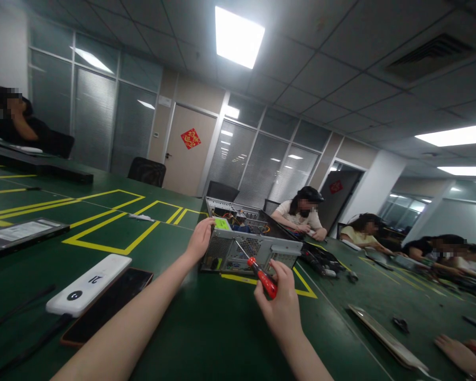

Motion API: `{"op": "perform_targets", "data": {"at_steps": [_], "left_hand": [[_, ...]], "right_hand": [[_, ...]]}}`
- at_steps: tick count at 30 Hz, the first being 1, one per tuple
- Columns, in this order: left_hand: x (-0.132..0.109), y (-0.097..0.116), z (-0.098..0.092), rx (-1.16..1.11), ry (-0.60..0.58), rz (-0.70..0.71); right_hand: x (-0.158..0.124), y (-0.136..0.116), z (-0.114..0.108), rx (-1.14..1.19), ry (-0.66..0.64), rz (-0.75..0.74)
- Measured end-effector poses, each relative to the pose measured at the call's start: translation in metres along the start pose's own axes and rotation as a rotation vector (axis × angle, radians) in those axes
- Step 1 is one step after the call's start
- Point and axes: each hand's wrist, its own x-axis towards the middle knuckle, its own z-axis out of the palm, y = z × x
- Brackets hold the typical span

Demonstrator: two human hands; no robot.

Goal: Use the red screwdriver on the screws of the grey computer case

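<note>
A long green table (206, 328) taped with yellow boxes fills an office where other people sit working on the far side. Just ahead of both hands, an opened computer case (241, 251) stands inside one taped box. The left hand (200, 241) clasps its near upper corner, seemingly to brace it. The right hand (283, 304) is clenched around a red-handled screwdriver (262, 278), the shaft angled up towards the case's rear panel. A white power bank (88, 284) lies left of the left forearm.
</note>
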Motion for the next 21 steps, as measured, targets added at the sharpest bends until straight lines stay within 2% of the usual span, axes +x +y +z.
{"op": "perform_targets", "data": {"at_steps": [3, 8, 13, 15, 19, 21], "left_hand": [[-0.0001, 0.0, -0.0001, 0.003, -0.001, 0.013], [-0.0003, -0.0006, 0.0002, 0.019, 0.006, 0.024], [-0.0001, 0.0009, -0.0007, 0.024, 0.004, 0.023], [0.0001, 0.0014, -0.0011, 0.025, 0.003, 0.022], [0.0001, 0.0007, -0.0008, 0.024, 0.004, 0.014], [0.0, 0.0002, -0.0005, 0.02, 0.005, 0.011]], "right_hand": [[0.0008, 0.0018, -0.0008, -0.001, -0.026, -0.002], [0.0014, 0.0052, -0.0016, 0.082, -0.095, 0.125], [-0.0005, -0.0003, 0.0013, 0.058, -0.04, 0.011], [-0.0013, -0.0021, 0.0014, 0.03, -0.06, -0.021], [-0.0013, -0.0019, -0.0001, 0.057, -0.146, 0.029], [-0.0006, -0.0019, -0.0005, 0.068, -0.128, 0.051]]}}
